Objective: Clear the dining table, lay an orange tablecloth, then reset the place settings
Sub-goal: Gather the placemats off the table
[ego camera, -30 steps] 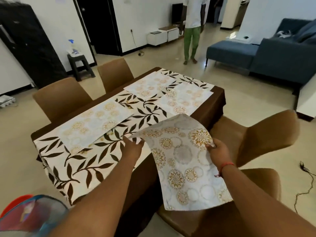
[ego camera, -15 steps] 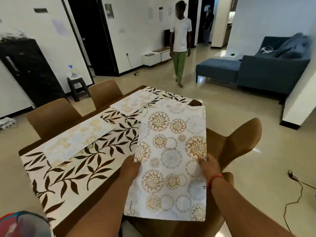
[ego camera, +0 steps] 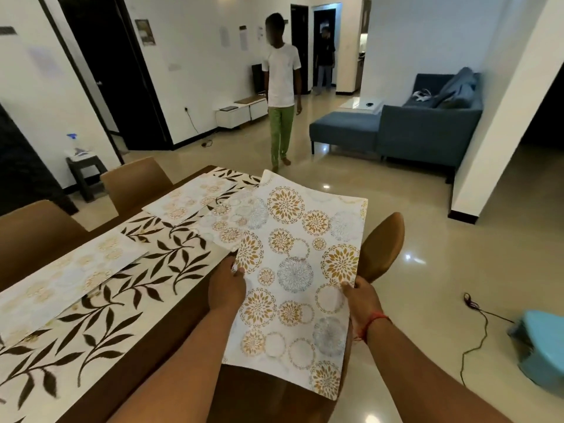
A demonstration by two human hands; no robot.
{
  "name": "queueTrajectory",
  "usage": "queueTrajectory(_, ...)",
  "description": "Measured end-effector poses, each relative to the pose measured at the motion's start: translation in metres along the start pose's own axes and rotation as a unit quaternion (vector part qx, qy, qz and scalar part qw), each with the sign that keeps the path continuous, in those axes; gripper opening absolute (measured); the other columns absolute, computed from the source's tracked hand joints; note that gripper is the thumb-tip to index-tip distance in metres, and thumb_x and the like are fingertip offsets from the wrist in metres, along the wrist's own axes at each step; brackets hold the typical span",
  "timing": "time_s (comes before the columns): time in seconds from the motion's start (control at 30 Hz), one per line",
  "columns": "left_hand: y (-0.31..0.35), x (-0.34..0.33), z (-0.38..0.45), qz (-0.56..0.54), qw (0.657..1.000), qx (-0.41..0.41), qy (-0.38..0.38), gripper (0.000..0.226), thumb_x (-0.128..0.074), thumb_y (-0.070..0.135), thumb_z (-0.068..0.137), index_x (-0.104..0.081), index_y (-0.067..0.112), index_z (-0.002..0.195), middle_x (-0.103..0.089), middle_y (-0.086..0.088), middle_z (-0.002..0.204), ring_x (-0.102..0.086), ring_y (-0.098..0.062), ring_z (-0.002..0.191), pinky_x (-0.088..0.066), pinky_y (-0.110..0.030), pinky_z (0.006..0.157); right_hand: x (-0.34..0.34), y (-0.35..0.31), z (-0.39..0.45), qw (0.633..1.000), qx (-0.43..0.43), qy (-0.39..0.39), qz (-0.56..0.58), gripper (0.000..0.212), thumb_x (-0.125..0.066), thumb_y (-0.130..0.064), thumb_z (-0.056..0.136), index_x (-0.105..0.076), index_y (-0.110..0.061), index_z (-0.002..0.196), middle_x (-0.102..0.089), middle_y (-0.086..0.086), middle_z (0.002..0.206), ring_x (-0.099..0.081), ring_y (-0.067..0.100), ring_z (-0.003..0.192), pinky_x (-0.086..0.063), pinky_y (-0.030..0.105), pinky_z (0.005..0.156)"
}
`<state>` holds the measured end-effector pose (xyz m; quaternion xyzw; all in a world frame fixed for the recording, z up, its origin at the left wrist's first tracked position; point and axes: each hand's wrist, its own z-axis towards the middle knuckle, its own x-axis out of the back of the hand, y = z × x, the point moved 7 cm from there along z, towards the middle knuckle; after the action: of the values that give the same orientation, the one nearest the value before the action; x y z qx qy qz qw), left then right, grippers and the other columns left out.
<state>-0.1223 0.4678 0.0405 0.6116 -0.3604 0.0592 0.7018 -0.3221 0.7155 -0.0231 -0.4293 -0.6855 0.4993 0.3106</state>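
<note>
both hands are clamped on one floral placemat point(ego camera: 294, 267), held up off the bench point(ego camera: 183, 319) and tilted toward the camera. the left hand point(ego camera: 227, 290) pinches its left edge, the right hand point(ego camera: 361, 300) pinches its right edge, so the hands are apart with the mat stretched between them. the mat hangs over the near right corner of the bench and the brown chair point(ego camera: 383, 248) beside it, its lower corner drooping free.

three more placemats lie flat on the bench: one on the near left point(ego camera: 70, 276), one farther along that side point(ego camera: 189, 196), and one on the right side point(ego camera: 225, 224) partly hidden behind the lifted mat. all sit on a leaf-print runner point(ego camera: 100, 315). no orange tablecloth is in view, so clearing looks to be at an early stage.

what could go wrong from here: the mat is thin and bends easily, so a pinch on the edges alone may let it buckle or slip out, most likely on the drooping lower side. if it is swept sideways to gather the next mat, its far edge could drag across the mat behind it and shove that one askew or off the bench. the runner overhangs the near edge, so a forearm brushing it could pull it and the mats along. a second person point(ego camera: 282, 96) stands on the floor past the far end of the bench, and a cable point(ego camera: 479, 328) trails on the floor to the right, a trip risk if the person steps that way with the mat blocking the view down.
</note>
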Motion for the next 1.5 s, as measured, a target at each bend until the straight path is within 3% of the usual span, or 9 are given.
queueTrajectory(0.13,0.050,-0.065,0.018,0.004,1.000,0.002,0.008,0.042,-0.051,0.022,0.105,-0.048,0.015,0.146,-0.051,-0.010,0.148,-0.050,-0.032,0.132,-0.044,-0.043,0.099,0.050,-0.028,0.064,1.000,0.018,-0.020,-0.015,0.025,-0.049,-0.018,0.102,-0.065,-0.020,0.121,-0.068,0.003,0.121,-0.063,0.027,0.111,-0.048,0.051,0.102)
queueTrajectory(0.23,0.100,-0.122,0.035,-0.001,1.000,-0.012,0.005,0.033,-0.050,0.018,0.104,-0.054,0.015,0.137,-0.059,-0.009,0.137,-0.057,-0.023,0.104,-0.041,-0.034,0.080,0.096,-0.055,0.114,0.999,0.028,-0.021,-0.036,0.027,-0.048,-0.019,0.103,-0.063,-0.021,0.125,-0.067,0.002,0.123,-0.061,0.026,0.113,-0.047,0.051,0.103)
queueTrajectory(0.37,0.168,-0.194,0.052,-0.026,0.999,-0.019,0.000,0.021,-0.051,0.018,0.104,-0.060,0.019,0.123,-0.065,-0.004,0.118,-0.053,-0.006,0.077,-0.045,-0.032,0.073,0.168,-0.095,0.173,0.998,0.028,0.004,-0.061,0.026,-0.048,-0.020,0.102,-0.063,-0.021,0.124,-0.066,-0.002,0.120,-0.059,0.023,0.110,-0.047,0.050,0.102)
queueTrajectory(0.67,0.244,-0.313,0.132,-0.081,0.996,0.033,0.002,0.010,-0.051,0.016,0.103,-0.062,0.017,0.102,-0.063,-0.003,0.100,-0.060,-0.023,0.089,-0.044,-0.032,0.070,0.243,-0.151,0.324,0.995,0.045,0.024,-0.086,0.019,-0.051,-0.008,0.098,-0.063,-0.020,0.106,-0.068,0.004,0.111,-0.063,0.024,0.101,-0.052,0.040,0.092)
queueTrajectory(0.73,0.248,-0.342,0.161,-0.115,0.992,0.055,0.010,0.009,-0.051,0.017,0.103,-0.060,0.017,0.100,-0.062,-0.003,0.099,-0.060,-0.024,0.090,-0.044,-0.033,0.071,0.247,-0.162,0.363,0.994,0.049,0.035,-0.092,0.021,-0.051,-0.006,0.097,-0.063,-0.022,0.103,-0.068,0.003,0.107,-0.064,0.022,0.096,-0.052,0.034,0.082)
queueTrajectory(0.93,0.271,-0.432,0.258,-0.180,0.977,0.111,-0.001,0.010,-0.050,0.019,0.104,-0.060,0.016,0.106,-0.063,-0.006,0.104,-0.059,-0.021,0.088,-0.046,-0.034,0.072,0.251,-0.210,0.490,0.986,0.050,0.052,-0.152,0.025,-0.049,-0.002,0.095,-0.062,-0.018,0.109,-0.066,0.002,0.106,-0.062,0.024,0.099,-0.049,0.032,0.087)
queueTrajectory(1.17,0.321,-0.494,0.372,-0.196,0.974,0.114,-0.004,0.028,-0.050,0.018,0.103,-0.056,0.011,0.130,-0.062,-0.011,0.123,-0.059,-0.033,0.112,-0.050,-0.042,0.092,0.241,-0.275,0.624,0.978,0.068,0.042,-0.192,0.024,-0.051,-0.003,0.095,-0.062,-0.019,0.110,-0.064,-0.002,0.102,-0.059,0.018,0.091,-0.043,0.025,0.076)
queueTrajectory(1.33,0.325,-0.523,0.456,-0.200,0.970,0.129,0.045,0.028,-0.049,0.020,0.104,-0.055,0.012,0.130,-0.059,-0.013,0.129,-0.058,-0.034,0.114,-0.048,-0.038,0.087,0.197,-0.292,0.741,0.976,0.076,-0.011,-0.204,0.020,-0.053,-0.002,0.094,-0.063,-0.016,0.105,-0.067,0.004,0.103,-0.063,0.023,0.092,-0.046,0.026,0.073)
queueTrajectory(1.5,0.290,-0.531,0.494,-0.181,0.953,0.195,0.143,0.025,-0.049,0.018,0.103,-0.058,0.013,0.126,-0.062,-0.008,0.123,-0.058,-0.023,0.099,-0.045,-0.032,0.078,0.123,-0.281,0.850,0.957,0.068,-0.148,-0.240,0.019,-0.057,-0.001,0.092,-0.065,-0.015,0.103,-0.070,0.008,0.105,-0.065,0.027,0.095,-0.053,0.037,0.084)
